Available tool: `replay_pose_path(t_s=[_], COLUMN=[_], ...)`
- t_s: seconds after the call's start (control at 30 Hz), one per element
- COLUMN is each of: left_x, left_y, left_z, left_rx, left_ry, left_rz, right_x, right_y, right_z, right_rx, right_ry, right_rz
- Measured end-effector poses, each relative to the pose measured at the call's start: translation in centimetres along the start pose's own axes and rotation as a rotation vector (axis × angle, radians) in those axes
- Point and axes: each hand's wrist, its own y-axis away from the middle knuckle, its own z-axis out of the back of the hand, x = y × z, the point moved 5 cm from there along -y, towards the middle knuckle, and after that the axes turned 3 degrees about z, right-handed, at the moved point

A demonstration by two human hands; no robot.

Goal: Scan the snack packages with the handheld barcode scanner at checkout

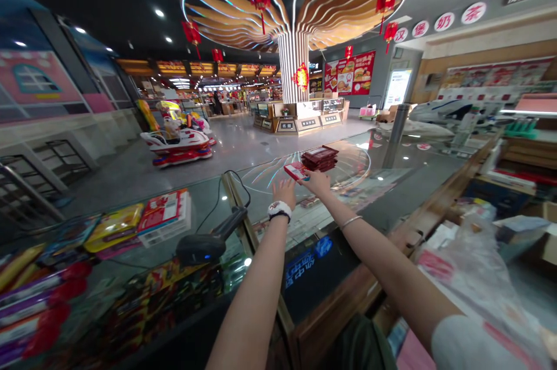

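Observation:
My right hand (pixel 317 182) grips the near end of a small flat red pack (pixel 295 170) over the glass counter. Its exact kind is too small to read. Just beyond it sits a stack of dark red flat packets (pixel 320 156), piled a little unevenly on the glass. To the left, my left hand (pixel 284 190) reaches forward with its fingers apart and nothing in them, close to the red pack. A white band and a dark band circle the left wrist; a thin bracelet (pixel 351 221) rings the right forearm.
A black barcode scanner (pixel 209 242) lies on the counter left of my forearm, its cable running back. Further left are a red-and-white stack of packs (pixel 164 213), a yellow packet (pixel 115 225) and several bright packages. Plastic bags (pixel 474 260) lie at right.

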Motion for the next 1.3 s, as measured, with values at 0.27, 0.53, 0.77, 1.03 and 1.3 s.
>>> replay_pose_path(t_s=[0.27,0.53,0.77,1.03,1.3], left_x=[-0.4,-0.3,-0.4,-0.2,-0.7], left_y=[0.2,0.3,0.3,0.3,0.9], left_z=[0.6,0.5,0.6,0.3,1.8], left_rx=[-0.038,-0.068,-0.059,-0.078,-0.151], left_ry=[0.006,0.016,0.021,0.017,-0.04], left_rz=[-0.026,-0.066,-0.068,-0.069,-0.017], right_x=[-0.5,-0.8,-1.0,-1.4,-0.6], right_y=[0.1,0.3,0.2,-0.1,1.0], right_z=[2.0,1.0,0.5,0.0,0.9], right_rx=[-0.018,0.154,0.161,0.183,0.162], right_ry=[0.058,0.103,0.126,0.121,0.073], right_rz=[0.238,0.353,0.334,0.319,0.319])
